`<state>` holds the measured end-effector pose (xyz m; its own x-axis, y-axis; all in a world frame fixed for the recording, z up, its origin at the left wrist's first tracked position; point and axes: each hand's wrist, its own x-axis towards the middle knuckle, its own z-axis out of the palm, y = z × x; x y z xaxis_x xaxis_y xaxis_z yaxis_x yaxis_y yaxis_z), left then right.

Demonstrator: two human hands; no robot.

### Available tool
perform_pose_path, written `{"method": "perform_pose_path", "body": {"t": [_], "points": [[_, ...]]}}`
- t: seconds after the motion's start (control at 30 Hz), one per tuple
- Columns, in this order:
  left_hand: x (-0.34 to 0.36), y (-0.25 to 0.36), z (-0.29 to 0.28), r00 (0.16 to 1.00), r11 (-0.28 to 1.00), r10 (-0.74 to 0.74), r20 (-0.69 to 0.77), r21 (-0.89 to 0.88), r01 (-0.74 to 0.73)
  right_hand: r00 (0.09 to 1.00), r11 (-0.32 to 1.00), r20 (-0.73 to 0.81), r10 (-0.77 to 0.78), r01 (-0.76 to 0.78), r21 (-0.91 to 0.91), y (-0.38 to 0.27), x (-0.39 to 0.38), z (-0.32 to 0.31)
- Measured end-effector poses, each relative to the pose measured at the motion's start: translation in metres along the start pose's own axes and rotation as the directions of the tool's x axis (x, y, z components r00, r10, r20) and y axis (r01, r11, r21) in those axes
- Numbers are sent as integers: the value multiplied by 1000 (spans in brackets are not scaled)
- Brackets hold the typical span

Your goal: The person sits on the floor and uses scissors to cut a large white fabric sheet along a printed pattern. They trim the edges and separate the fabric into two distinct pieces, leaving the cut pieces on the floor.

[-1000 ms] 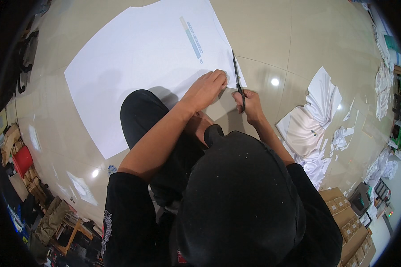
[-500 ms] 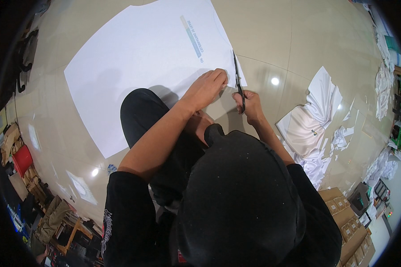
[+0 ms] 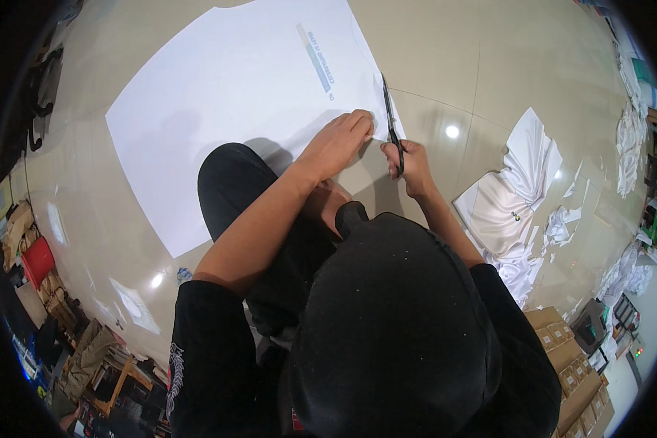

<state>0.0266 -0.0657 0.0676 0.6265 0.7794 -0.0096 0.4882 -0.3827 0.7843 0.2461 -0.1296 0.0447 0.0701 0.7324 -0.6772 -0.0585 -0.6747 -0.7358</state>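
Note:
A large white sheet [image 3: 204, 109], with a faint printed strip and lettering showing on it, lies spread on the floor ahead of me. My left hand [image 3: 341, 142] pinches its near edge close to the right corner, fingers bent together. Black-handled scissors [image 3: 390, 117] are in my right hand [image 3: 411, 166], fingers wrapped through the handles. Their blades point away from me and lie along the sheet's right edge, with a narrow strip of white on their right side. Whether the sheet is paper or cloth I cannot tell.
To the right lies a crumpled pile of white printed fabric [image 3: 500, 208] with white scraps [image 3: 560, 225] beside it. Cardboard [image 3: 566, 350] with small boxes stands at the lower right. A red object [image 3: 38, 260] and clutter line the left side. My bent knee [image 3: 233, 175] borders the sheet.
My right hand and the scissors have moved slightly farther away from me along the sheet's right edge. My left hand stays almost in place.

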Motion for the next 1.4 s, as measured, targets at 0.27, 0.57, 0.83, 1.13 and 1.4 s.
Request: {"method": "perform_pose_path", "body": {"t": [0.27,0.57,0.83,1.13,1.4], "points": [[1,3,-2,1000,1000,0,6,20,0,1000,1000,2,21,-21,-16,1,2,-1],[0,3,-4,1000,1000,0,20,2,0,1000,1000,-3,12,-12,-9,1,-3,0],[-1,4,-5,999,1000,-13,30,-17,14,1000,999,7,-1,1,-38,5,-2,-2],[-1,5,-6,1000,1000,-9,17,-8,9,1000,999,-13,0,-1,-37,0,2,-2],[-2,8,-8,999,999,31,-28,-12,-31,1000,998,-2,22,-22,-51,-7,9,2]]}}
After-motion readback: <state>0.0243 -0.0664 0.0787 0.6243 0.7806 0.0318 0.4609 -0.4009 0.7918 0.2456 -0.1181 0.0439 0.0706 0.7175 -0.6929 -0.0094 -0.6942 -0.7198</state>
